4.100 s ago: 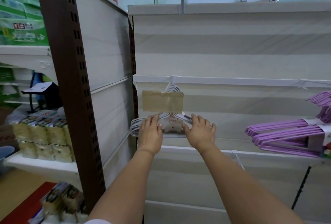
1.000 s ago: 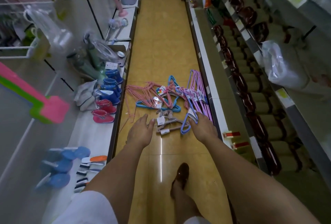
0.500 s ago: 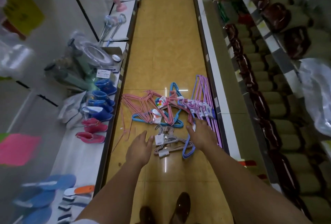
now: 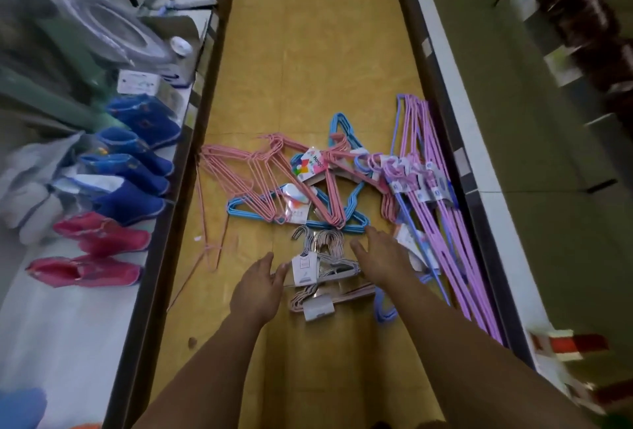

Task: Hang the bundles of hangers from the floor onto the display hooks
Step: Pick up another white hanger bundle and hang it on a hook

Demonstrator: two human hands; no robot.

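Several bundles of hangers lie on the yellow aisle floor. Nearest me are a grey-white bundle (image 4: pixel 323 262) with a white label and a pale pink bundle (image 4: pixel 329 298) just below it. My left hand (image 4: pixel 258 286) reaches down at their left edge, fingers relaxed, empty. On the right side of the grey-white bundle my right hand (image 4: pixel 385 259) hovers with straight fingers, also empty. Farther off lie a pink bundle (image 4: pixel 253 175), a blue bundle (image 4: pixel 342 202) and long purple bundles (image 4: pixel 442 206). No display hooks are in view.
A low white shelf (image 4: pixel 102 291) on the left carries blue boots (image 4: pixel 137 158) and pink boots (image 4: pixel 96 254). Another white shelf edge (image 4: pixel 479 188) runs along the right of the aisle. Open yellow floor (image 4: pixel 308 34) stretches beyond the hangers.
Four seconds ago both hands were on a bundle at a wall hook. Since then I have turned to the floor, and both hands have come down close to the grey-white bundle.
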